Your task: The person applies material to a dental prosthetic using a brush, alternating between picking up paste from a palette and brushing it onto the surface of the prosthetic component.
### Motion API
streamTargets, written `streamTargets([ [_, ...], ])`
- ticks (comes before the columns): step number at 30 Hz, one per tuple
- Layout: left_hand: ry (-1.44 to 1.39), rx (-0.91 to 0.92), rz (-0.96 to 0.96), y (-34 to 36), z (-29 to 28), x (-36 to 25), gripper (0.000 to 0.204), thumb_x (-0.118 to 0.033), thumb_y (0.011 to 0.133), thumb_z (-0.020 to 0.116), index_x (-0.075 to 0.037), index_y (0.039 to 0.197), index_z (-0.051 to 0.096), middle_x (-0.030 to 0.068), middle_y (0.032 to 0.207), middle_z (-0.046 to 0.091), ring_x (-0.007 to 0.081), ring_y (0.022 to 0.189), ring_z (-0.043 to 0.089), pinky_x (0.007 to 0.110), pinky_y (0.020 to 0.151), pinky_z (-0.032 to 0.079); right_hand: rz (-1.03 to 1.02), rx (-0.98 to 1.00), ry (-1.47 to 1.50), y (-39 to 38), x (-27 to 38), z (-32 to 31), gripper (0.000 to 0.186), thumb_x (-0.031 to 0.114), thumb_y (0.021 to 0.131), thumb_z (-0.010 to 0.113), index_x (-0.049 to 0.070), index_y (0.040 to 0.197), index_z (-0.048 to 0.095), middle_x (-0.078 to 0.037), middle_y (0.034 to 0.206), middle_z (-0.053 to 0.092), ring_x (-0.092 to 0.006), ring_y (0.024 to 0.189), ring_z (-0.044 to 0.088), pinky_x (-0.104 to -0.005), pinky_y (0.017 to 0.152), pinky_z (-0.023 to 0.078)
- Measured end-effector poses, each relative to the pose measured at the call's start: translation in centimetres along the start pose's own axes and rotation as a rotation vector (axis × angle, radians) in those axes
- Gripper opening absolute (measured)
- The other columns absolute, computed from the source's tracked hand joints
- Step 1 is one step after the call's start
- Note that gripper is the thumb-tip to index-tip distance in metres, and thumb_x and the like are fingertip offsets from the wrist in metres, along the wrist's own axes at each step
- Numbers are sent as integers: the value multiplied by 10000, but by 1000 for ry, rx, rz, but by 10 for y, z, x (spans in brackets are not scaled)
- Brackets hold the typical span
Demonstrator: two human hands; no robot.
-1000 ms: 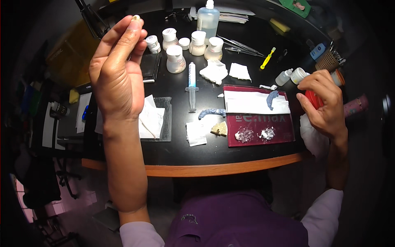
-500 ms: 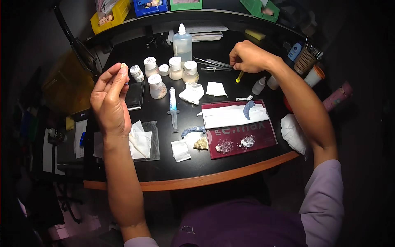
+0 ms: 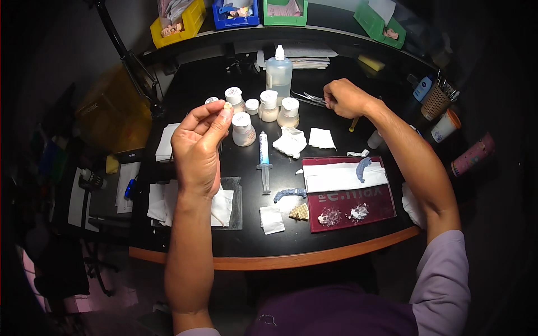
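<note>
Left fingertips pinch a small pale piece while the right hand reaches the tweezers

The small pale piece point(image 3: 227, 106) sits left of centre in the upper half of the frame, gripped between the thumb and fingers of the left hand point(image 3: 197, 151). The right hand point(image 3: 348, 96), right of upper centre, has its fingers curled down at the ends of the metal tweezers point(image 3: 307, 97); whether it has closed on them cannot be told. The left forearm rises nearly upright from the lower edge; the right arm slants up and inward from the lower right, wrist bent, knuckles uppermost.

Around upper centre, four white-lidded jars point(image 3: 244, 130) hold pale powder. Behind them a tall clear bottle point(image 3: 279, 77) is partly filled with bluish liquid. At right, a woven cup point(image 3: 435, 106) holds thin tools. Along the top edge, a yellow bin point(image 3: 194, 25) contains pinkish pieces, beside a blue bin point(image 3: 237, 23) with pink and blue items.
</note>
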State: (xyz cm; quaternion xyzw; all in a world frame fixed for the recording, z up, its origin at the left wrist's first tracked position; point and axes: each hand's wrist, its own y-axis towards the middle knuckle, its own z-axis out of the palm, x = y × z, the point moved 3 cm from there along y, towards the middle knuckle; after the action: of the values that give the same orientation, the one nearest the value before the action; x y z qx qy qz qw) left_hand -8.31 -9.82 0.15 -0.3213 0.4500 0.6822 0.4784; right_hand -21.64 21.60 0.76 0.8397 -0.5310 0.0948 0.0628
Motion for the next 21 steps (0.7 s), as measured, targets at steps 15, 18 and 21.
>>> streamTargets([
  [15, -510, 244, -151, -42, 50, -2, 179, 5, 957, 678, -33, 1132, 682, 83, 1052, 711, 131, 939, 674, 245, 863, 546, -212, -355, 983, -166, 136, -38, 109, 43, 972, 552, -9, 1061, 588, -14, 897, 603, -82, 859, 571, -262, 786, 484],
  [18, -601, 262, -151, -62, 67, -9, 180, 7, 959, 675, -46, 1130, 686, 84, 1036, 705, 140, 919, 665, 264, 871, 548, -179, -337, 1258, -182, 149, -23, 129, 47, 920, 662, -6, 1035, 634, 44, 833, 564, -2, 714, 476, -188, 636, 380],
  [21, -651, 274, -82, -78, 74, -7, 201, 40, 934, 692, -30, 1123, 679, 110, 1041, 716, 161, 951, 683, 271, 892, 551, -217, -460, 1211, -177, 160, -11, 145, 56, 854, 802, -14, 954, 723, 49, 787, 537, -6, 666, 442, -195, 584, 355],
])
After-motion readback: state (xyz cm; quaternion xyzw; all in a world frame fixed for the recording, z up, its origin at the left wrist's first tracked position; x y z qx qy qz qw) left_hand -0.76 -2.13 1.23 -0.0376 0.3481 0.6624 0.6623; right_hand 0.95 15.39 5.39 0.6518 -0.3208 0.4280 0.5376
